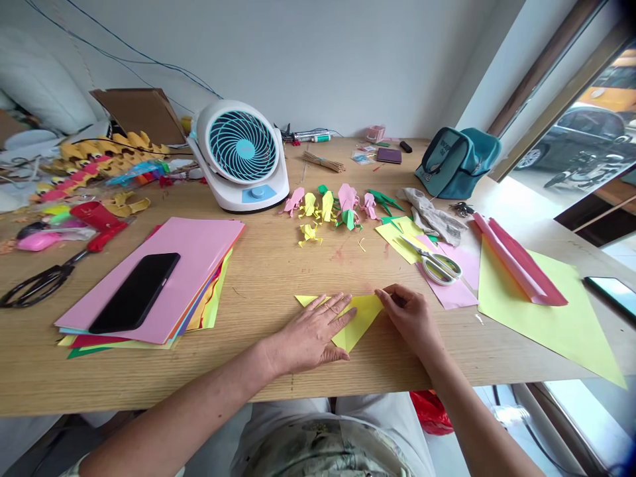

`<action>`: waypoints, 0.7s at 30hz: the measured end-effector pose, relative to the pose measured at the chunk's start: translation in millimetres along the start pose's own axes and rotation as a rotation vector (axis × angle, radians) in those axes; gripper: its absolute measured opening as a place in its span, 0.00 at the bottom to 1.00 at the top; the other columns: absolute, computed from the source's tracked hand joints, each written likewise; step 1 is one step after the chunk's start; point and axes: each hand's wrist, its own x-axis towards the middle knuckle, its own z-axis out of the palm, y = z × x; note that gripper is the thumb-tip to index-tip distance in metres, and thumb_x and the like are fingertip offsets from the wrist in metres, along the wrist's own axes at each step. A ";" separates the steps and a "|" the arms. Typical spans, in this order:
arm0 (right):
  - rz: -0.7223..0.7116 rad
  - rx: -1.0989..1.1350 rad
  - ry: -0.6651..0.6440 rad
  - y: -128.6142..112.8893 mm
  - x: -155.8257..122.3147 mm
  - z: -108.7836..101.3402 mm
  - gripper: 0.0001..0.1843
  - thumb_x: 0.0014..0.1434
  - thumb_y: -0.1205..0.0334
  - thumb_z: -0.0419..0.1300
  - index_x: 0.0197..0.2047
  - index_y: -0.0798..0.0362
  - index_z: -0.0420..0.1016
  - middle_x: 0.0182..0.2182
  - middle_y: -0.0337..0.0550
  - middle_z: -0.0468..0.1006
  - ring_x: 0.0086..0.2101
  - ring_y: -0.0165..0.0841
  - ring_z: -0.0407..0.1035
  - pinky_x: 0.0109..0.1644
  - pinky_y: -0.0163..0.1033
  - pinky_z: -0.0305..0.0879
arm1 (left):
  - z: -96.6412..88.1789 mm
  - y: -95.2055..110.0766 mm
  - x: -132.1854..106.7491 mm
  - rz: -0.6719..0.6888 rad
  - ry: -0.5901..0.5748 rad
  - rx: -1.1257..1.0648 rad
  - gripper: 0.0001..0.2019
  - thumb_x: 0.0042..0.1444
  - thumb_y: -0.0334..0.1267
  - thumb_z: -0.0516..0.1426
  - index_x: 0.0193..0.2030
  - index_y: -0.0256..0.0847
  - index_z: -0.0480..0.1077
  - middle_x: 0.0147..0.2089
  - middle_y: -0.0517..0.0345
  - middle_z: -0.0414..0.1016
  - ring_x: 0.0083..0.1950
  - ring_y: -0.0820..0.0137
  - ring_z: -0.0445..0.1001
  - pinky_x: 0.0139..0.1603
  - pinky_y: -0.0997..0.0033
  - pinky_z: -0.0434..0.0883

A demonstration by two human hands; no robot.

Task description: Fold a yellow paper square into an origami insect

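The yellow folded triangle of paper (366, 313) near the middle looked matt and smooth. Beneath it, the light-brown wooden table (268, 265) showed fine grain under a dull sheen. At left, the black rectangular phone (136, 293) had a glossy face, the pink rectangular paper sheet (203, 258) under it a matt one. The white round-headed fan (244, 154), far left, was smooth plastic. At right, the white-handled scissors (430, 257) had shiny metal blades; the crumpled grey rag (437, 220) was rough-looking cloth.

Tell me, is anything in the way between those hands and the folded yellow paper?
Nothing visible is. The left hand lies spread on the folded yellow paper, and the right hand's fingertips are at its right corner. The scissors lie farther back to the right, not between them.
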 end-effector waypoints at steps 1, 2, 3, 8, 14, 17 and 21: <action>-0.002 0.017 -0.011 0.6 -0.7 -0.6 0.21 0.59 0.42 0.60 0.30 0.53 0.76 0.19 0.35 0.65 0.23 0.29 0.58 0.27 0.36 0.51 | 0.0 -0.2 0.0 0.001 -0.003 -0.001 0.41 0.63 0.63 0.46 0.74 0.36 0.51 0.76 0.40 0.44 0.77 0.53 0.43 0.74 0.49 0.48; -0.002 0.025 -0.026 0.8 -1.5 -1.0 0.20 0.59 0.42 0.61 0.32 0.52 0.77 0.19 0.34 0.64 0.23 0.29 0.57 0.27 0.36 0.50 | -0.2 -0.2 -0.1 0.000 -0.006 -0.004 0.41 0.63 0.63 0.46 0.74 0.36 0.50 0.76 0.40 0.44 0.77 0.53 0.43 0.74 0.49 0.48; 0.004 0.023 -0.044 0.8 -2.3 -1.1 0.20 0.58 0.42 0.61 0.34 0.52 0.78 0.19 0.34 0.63 0.23 0.29 0.57 0.27 0.36 0.50 | -0.6 0.0 -0.2 -0.002 -0.009 -0.009 0.41 0.63 0.63 0.45 0.74 0.36 0.50 0.76 0.39 0.44 0.77 0.53 0.43 0.74 0.48 0.48; 0.039 -0.008 -0.104 0.6 -6.3 -0.4 0.17 0.57 0.49 0.63 0.45 0.51 0.79 0.21 0.33 0.64 0.24 0.30 0.60 0.29 0.36 0.53 | -4.0 1.7 -1.6 -0.009 -0.030 -0.026 0.40 0.65 0.62 0.44 0.74 0.36 0.49 0.77 0.40 0.41 0.78 0.53 0.41 0.75 0.48 0.46; 0.068 0.171 -0.062 7.9 -4.8 -2.6 0.21 0.58 0.49 0.63 0.50 0.51 0.75 0.24 0.35 0.70 0.27 0.32 0.66 0.31 0.37 0.61 | -4.6 0.6 -1.8 -0.001 -0.031 -0.037 0.40 0.64 0.63 0.45 0.75 0.38 0.47 0.77 0.41 0.40 0.78 0.53 0.39 0.75 0.48 0.46; 0.128 0.238 -0.081 10.1 -4.7 -4.6 0.23 0.60 0.46 0.60 0.54 0.51 0.74 0.31 0.41 0.78 0.31 0.36 0.73 0.37 0.39 0.67 | -3.4 0.1 -1.8 0.001 -0.024 -0.032 0.40 0.63 0.63 0.45 0.75 0.39 0.48 0.77 0.41 0.41 0.78 0.53 0.39 0.75 0.48 0.45; 0.120 0.144 -0.072 9.7 -6.2 -6.7 0.28 0.63 0.44 0.56 0.60 0.51 0.71 0.33 0.45 0.82 0.35 0.39 0.75 0.42 0.43 0.68 | -2.5 0.8 -2.8 0.000 -0.002 -0.014 0.40 0.64 0.63 0.44 0.75 0.38 0.47 0.77 0.41 0.42 0.78 0.54 0.40 0.75 0.49 0.45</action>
